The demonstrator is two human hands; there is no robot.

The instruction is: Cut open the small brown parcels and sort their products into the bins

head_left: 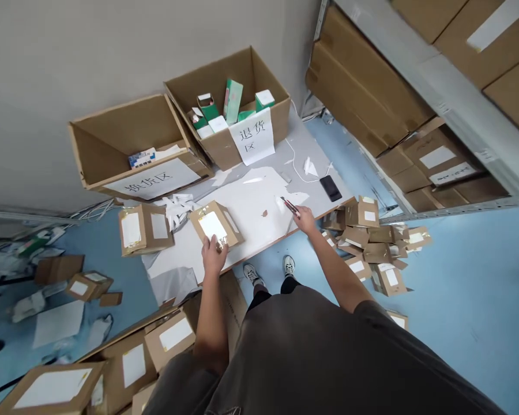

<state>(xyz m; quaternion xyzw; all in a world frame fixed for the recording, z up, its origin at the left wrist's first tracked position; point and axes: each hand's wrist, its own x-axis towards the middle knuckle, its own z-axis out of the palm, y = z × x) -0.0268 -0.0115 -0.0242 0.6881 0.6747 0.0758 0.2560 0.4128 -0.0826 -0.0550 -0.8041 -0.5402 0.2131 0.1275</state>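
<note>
My left hand (214, 255) grips the near edge of a small taped cardboard box (231, 231) with a white label on top, which sits on the white-covered table (259, 202). My right hand (305, 221) is closed around a slim utility knife (291, 207), red and dark, its tip pointing left over the tabletop. A second labelled carton (146, 230) stands at the table's left end. White crumpled paper strips (179, 210) lie between the two boxes.
Two open cartons with handwritten signs stand behind: a left bin (125, 127) and a right bin (225, 148) holding green-white packages. A phone (331, 188) lies near the right edge. Parcels (374, 236) are heaped on the floor at right; shelving (441, 86) rises beyond. More boxes (134, 366) fill the lower left.
</note>
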